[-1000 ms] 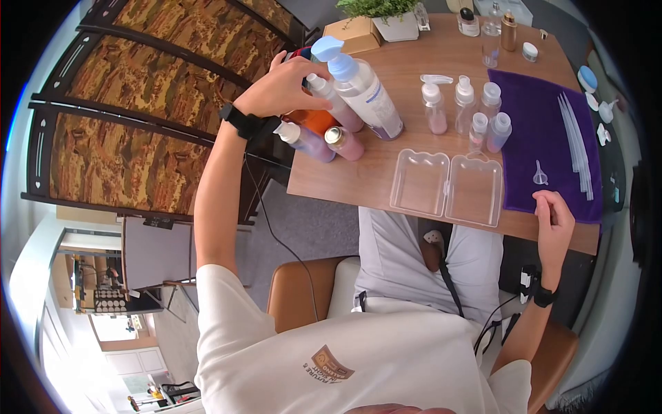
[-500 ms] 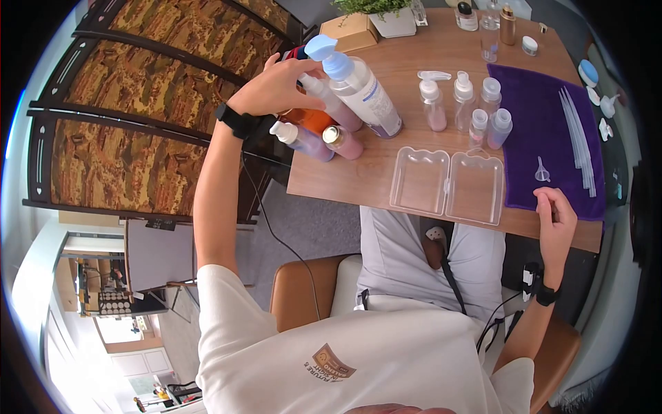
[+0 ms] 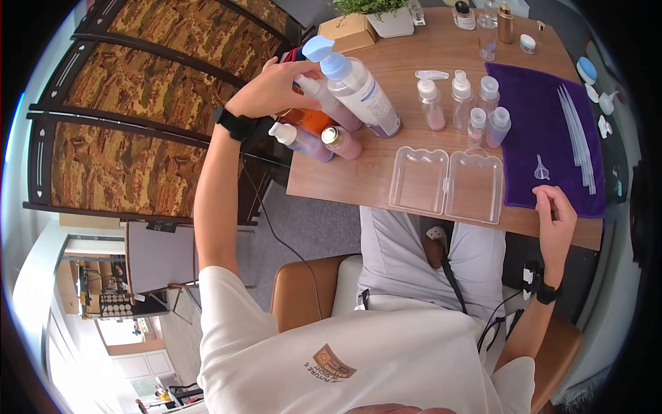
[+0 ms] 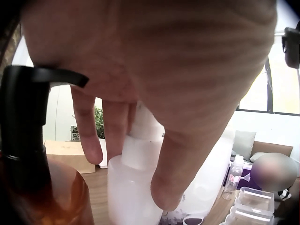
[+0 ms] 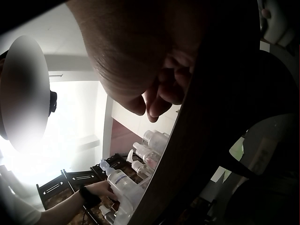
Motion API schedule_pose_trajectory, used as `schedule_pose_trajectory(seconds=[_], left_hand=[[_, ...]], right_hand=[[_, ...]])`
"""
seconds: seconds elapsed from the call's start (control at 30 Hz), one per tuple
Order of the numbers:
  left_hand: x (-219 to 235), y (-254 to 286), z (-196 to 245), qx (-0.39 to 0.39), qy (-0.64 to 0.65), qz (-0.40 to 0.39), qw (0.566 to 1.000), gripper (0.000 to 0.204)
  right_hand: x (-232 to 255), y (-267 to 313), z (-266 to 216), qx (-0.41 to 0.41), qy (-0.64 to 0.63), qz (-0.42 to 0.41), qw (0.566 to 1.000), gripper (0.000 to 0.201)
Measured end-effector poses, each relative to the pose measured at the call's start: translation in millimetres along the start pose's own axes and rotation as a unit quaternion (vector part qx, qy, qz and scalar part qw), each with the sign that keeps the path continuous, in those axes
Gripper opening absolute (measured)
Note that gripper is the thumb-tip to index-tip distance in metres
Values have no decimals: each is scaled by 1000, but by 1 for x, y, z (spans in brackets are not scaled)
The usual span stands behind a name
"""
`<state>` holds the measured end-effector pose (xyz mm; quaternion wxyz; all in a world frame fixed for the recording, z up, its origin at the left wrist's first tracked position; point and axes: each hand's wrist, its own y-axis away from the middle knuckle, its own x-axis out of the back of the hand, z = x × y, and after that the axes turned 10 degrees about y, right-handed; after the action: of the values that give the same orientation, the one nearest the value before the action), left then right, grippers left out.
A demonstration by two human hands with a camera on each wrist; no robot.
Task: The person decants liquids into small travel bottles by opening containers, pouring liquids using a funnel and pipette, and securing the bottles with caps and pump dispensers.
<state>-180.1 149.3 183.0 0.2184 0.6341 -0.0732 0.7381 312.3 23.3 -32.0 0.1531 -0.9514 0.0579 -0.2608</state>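
At the table's left side, my left hand [image 3: 272, 90] holds a bottle of pale pink liquid [image 3: 336, 109] by its white top, thumb on one side and fingers on the other. Right beside it stands a large clear bottle with a light blue pump [image 3: 369, 100]. An amber bottle [image 4: 61, 197] with a black pump sits under the hand. Nearer the table edge are a lilac bottle [image 3: 307, 143] and a small pink bottle with a metallic cap [image 3: 345, 143]. Loosely curled and holding nothing, my right hand [image 3: 557, 215] rests at the front edge, close to a tiny clear funnel [image 3: 541, 168].
Several small clear bottles [image 3: 432, 110] stand mid-table, behind an opened clear plastic case [image 3: 418, 183]. Clear thin droppers [image 3: 578, 141] lie on a purple towel [image 3: 527, 124]. Along the back are a cardboard box [image 3: 348, 33], a potted plant [image 3: 393, 24] and cosmetic containers.
The view has shifted slightly. My left hand stays over the pink bottle, which stands among the same neighbours; the right hand keeps its place at the table edge.
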Motion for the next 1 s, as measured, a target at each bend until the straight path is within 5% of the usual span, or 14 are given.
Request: schedule_pose_trajectory(seconds=[1.0], left_hand=[[3,4,17,35,17,15,999,63]], right_hand=[[-2,0,-4,-5,-14,14,1000,8]])
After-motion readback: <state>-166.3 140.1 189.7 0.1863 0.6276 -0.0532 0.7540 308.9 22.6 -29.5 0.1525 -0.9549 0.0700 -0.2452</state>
